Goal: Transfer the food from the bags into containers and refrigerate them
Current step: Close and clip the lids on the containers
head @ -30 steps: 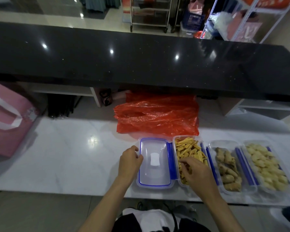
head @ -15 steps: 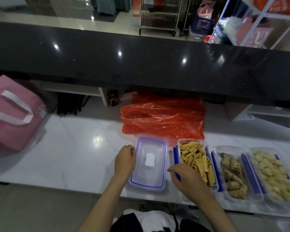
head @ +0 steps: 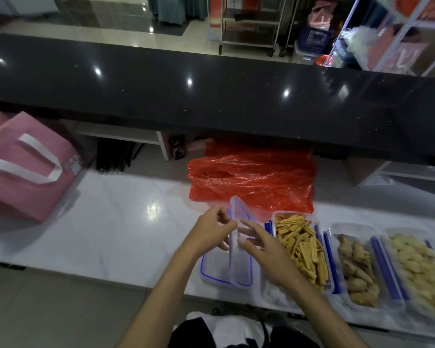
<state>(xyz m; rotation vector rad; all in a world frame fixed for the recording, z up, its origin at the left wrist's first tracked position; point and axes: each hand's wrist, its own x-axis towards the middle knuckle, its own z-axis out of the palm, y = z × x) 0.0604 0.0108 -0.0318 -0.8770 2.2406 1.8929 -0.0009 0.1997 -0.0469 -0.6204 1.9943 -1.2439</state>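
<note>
Head view shows no writing I can read anywhere; the pink bag [head: 23,169] at far left bears only white handles. Between both hands a clear lid [head: 240,244] with blue trim stands tilted on edge above the white counter [head: 106,222]. The left hand [head: 210,231] pinches its left edge, and the right hand [head: 259,243] spreads its fingers against the lid's right face. Just right sit three open containers: yellow strips [head: 300,244], brown pieces [head: 357,267], pale pieces [head: 419,267]. Behind, a red plastic bag [head: 251,177] lies flat.
</note>
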